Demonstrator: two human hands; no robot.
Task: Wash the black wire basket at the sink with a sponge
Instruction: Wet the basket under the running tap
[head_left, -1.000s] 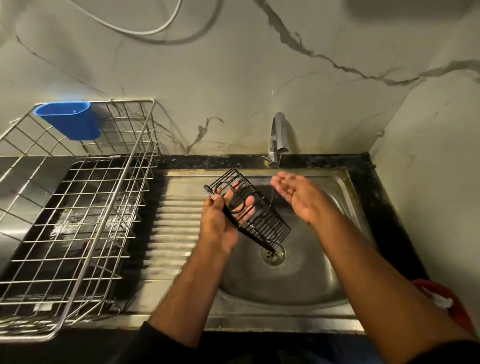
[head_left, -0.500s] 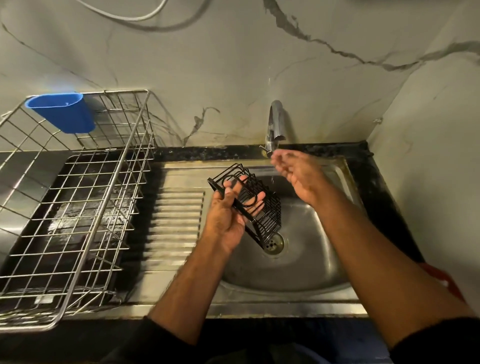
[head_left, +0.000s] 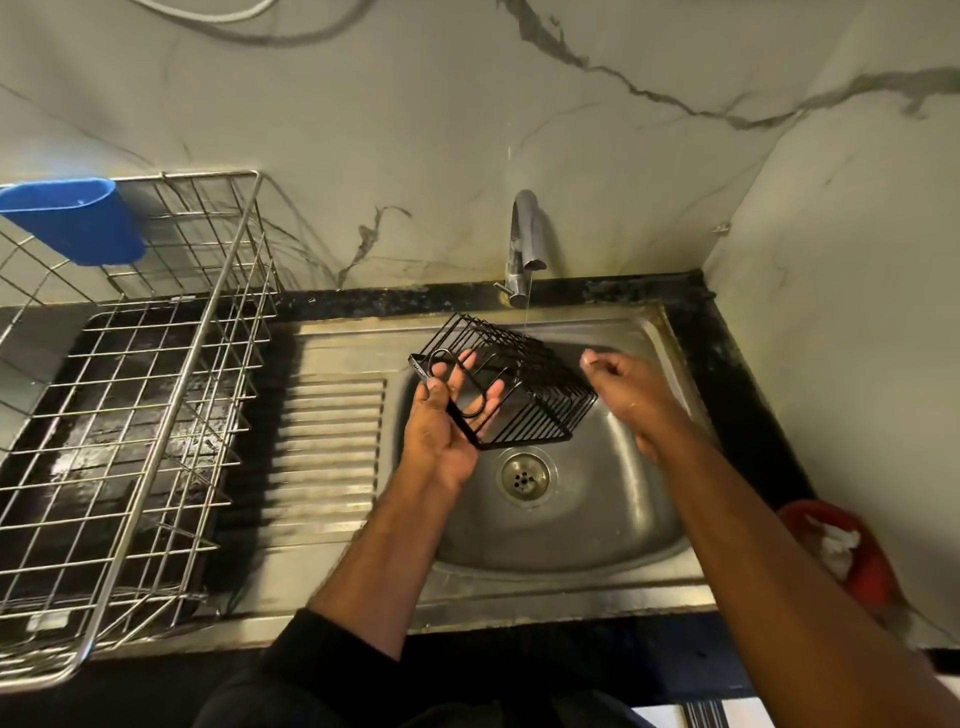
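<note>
Black wire basket (head_left: 511, 387) gripped at one end by left hand (head_left: 441, 421), tilted toward the tap stream (head_left: 527, 306) for rinsing; right hand (head_left: 623, 387) beside it, loosely curled, empty

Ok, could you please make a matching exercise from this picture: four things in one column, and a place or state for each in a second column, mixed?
Things:
1. black wire basket
2. blue cup
3. tap
4. red object

Places or states:
A. on the counter at the right edge
B. held by the left hand over the sink
C. hung on the steel dish rack
D. running a thin stream of water

Pairs: 1-B, 2-C, 3-D, 4-A
</note>
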